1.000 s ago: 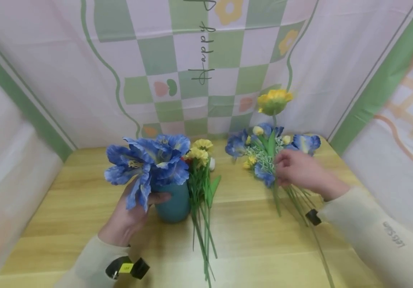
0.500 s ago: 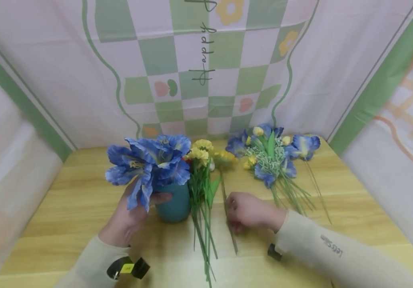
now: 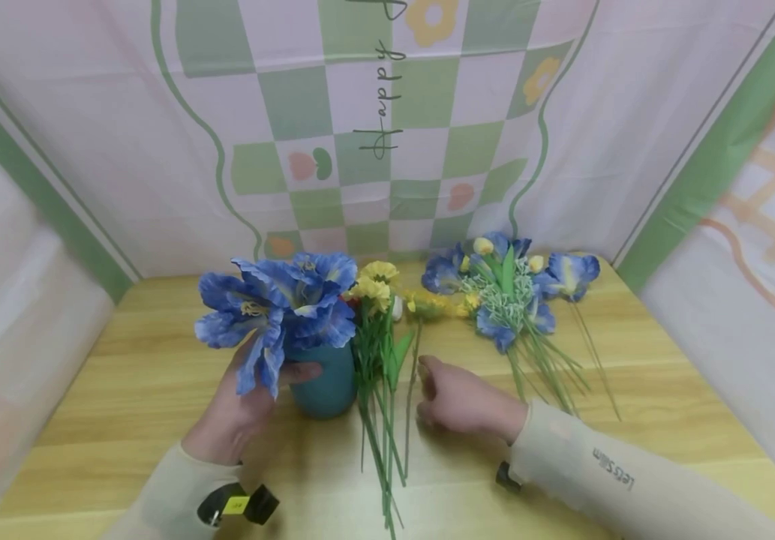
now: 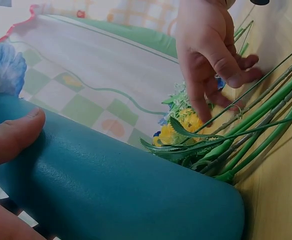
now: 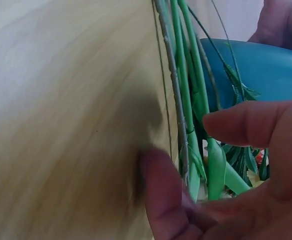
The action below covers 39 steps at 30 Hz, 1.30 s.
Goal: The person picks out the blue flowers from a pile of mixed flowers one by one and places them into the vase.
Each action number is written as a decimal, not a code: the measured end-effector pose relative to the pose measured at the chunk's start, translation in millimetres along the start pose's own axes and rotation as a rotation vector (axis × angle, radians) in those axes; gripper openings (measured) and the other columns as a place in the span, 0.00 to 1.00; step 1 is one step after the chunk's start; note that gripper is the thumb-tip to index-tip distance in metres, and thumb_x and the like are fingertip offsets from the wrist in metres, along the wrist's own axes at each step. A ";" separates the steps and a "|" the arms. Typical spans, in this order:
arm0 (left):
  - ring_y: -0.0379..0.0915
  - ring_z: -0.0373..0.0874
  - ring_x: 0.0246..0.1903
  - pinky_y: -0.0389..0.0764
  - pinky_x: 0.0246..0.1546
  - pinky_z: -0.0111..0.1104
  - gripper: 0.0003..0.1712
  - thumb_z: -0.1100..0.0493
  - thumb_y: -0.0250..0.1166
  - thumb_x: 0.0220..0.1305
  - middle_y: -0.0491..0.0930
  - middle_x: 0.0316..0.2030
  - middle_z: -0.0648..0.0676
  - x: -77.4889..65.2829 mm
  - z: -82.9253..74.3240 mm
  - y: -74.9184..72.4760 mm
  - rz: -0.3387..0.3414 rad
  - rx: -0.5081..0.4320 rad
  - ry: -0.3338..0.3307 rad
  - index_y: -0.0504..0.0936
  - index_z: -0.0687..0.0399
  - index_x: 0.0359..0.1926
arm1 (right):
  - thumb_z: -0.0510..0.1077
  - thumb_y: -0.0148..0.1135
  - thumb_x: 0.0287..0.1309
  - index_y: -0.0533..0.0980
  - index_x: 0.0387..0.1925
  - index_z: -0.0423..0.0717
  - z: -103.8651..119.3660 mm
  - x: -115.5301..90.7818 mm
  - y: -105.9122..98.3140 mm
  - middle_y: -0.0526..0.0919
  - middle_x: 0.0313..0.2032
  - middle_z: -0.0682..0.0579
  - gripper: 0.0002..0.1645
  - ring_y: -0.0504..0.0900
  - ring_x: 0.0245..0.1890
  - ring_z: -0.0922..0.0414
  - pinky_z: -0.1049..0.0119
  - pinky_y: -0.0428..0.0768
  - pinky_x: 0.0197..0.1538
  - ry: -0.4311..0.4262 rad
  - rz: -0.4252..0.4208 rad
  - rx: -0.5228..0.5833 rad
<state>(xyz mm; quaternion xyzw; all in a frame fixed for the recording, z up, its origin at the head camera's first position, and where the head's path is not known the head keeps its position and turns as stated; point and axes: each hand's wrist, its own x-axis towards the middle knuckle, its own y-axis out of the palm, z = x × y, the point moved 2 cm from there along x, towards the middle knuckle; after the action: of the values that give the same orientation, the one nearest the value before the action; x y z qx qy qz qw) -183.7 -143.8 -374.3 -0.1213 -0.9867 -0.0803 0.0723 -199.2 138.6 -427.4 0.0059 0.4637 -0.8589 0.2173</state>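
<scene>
While a smooth teal cylindrical vase [image 3: 326, 386] is held upright on the pale wood-grain table [image 3: 110, 390] by the left hand [image 3: 252, 397], with the thumb curled against its side, large ruffled blue artificial flowers [image 3: 286, 300] are spread over its mouth. Just beside it, pale yellow artificial flowers [image 3: 376, 289] with long green stems are laid in a loose bunch, and next to them a golden-yellow artificial flower [image 3: 428, 304] on a thin brownish stem is laid out. Nothing is seen gripped by the right hand [image 3: 458, 397], whose thumb and fingers are parted near that stem; whether it is touched cannot be told. The step in hand is judged to be the sorting of stems beside the vase. For the next move, another stem would need to be drawn from the tangled blue and yellow artificial flower pile [image 3: 505, 300] without its neighbours being dragged along.
</scene>
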 end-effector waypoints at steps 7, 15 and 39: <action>0.54 0.49 0.69 0.41 0.70 0.53 0.50 0.73 0.72 0.49 0.64 0.70 0.52 0.1 -1.5 0.3 0.001 0.010 0.002 0.64 0.54 0.73 | 0.41 0.61 0.60 0.49 0.74 0.30 1.0 11.4 0.8 0.47 0.75 0.34 0.48 0.54 0.72 0.37 0.45 0.55 0.71 -0.144 0.038 -0.096; 0.55 0.49 0.69 0.43 0.71 0.52 0.47 0.73 0.72 0.50 0.65 0.69 0.53 -0.3 0.1 -0.4 0.013 0.043 0.009 0.64 0.57 0.72 | 0.44 0.62 0.59 0.54 0.75 0.37 0.2 24.0 8.8 0.49 0.76 0.42 0.47 0.59 0.71 0.41 0.48 0.60 0.70 -0.177 0.073 -0.163; 0.57 0.46 0.69 0.55 0.69 0.54 0.44 0.47 0.75 0.59 0.65 0.69 0.45 -0.6 7.4 -15.2 -0.002 0.511 0.027 0.64 0.37 0.73 | 0.44 0.62 0.65 0.59 0.71 0.31 -32.9 -45.3 -44.2 0.64 0.68 0.32 0.40 0.65 0.66 0.35 0.40 0.64 0.66 -0.205 -0.175 -0.328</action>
<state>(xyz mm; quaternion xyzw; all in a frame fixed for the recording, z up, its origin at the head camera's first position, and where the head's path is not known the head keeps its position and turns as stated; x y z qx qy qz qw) -187.8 -157.2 -383.8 -0.0971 -0.9741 0.1698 0.1138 -181.2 202.6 -401.4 -0.1572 0.5716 -0.7836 0.1859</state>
